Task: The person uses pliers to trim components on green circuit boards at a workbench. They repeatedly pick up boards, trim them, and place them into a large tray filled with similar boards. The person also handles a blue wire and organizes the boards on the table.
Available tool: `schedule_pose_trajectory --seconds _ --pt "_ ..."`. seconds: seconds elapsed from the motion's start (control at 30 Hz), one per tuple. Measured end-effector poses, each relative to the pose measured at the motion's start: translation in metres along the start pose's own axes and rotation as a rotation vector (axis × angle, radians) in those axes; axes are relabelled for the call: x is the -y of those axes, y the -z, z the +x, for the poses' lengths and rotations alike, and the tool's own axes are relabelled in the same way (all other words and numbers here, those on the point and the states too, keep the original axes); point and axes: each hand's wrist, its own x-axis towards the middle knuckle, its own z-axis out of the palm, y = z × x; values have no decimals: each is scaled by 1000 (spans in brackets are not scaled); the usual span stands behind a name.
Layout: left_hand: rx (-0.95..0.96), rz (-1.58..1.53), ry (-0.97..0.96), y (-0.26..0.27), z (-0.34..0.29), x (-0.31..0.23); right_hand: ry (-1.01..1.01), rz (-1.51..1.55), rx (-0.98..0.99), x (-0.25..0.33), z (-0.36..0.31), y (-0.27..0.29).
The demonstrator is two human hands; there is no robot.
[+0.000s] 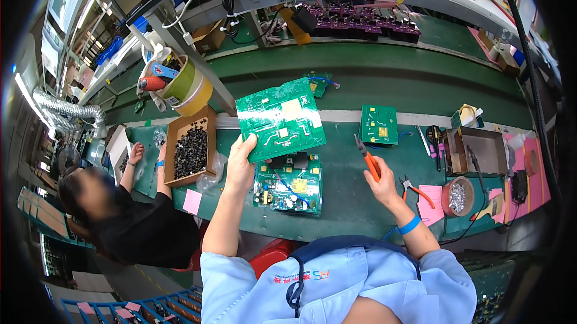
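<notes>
The head view shows, nearest the body, the left hand (pixel 240 158) pinching a green printed circuit board (pixel 281 121) at its lower left corner, thumb on the upper face. Held by the corner, the board leaves most of that face uncovered, tilted toward the wearer, presumably to be seen well. The right hand (pixel 381 184) is closed around the handles of orange-handled cutters (pixel 368 162), their tips pointing away from the body, near the board but apart from it; whether the blades are parted, I cannot tell.

Just below and behind the raised board, component-laden circuit boards (pixel 290 192) lie on the green bench (pixel 348 219), probably kept central for easy reach. To the right lie red-handled pliers (pixel 415 188), and beside them a round tub (pixel 446 199) seems to keep its silvery scraps (pixel 458 196) together. At left, a cardboard box (pixel 211 137) contains loose black components (pixel 190 148), its walls likely stopping them scattering; a co-worker (pixel 144 228) in black reaches beside it.

Farther off, another green board (pixel 379 124) lies flat at right, and purple boards (pixel 354 21) are massed beneath the shelf.
</notes>
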Motion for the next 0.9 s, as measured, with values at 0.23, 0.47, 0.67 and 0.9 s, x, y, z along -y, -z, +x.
schedule_pose_trajectory --seconds 0.23,0.47,0.67,0.9 --pt "12 4 -8 -2 0 -1 -36 -2 50 2 -4 2" --pt "29 -199 95 7 1 2 -43 34 50 10 -1 6" --pt "111 -844 345 30 7 13 -62 65 76 16 -2 5" --pt "285 -1103 330 40 8 14 -42 59 71 16 -5 4"
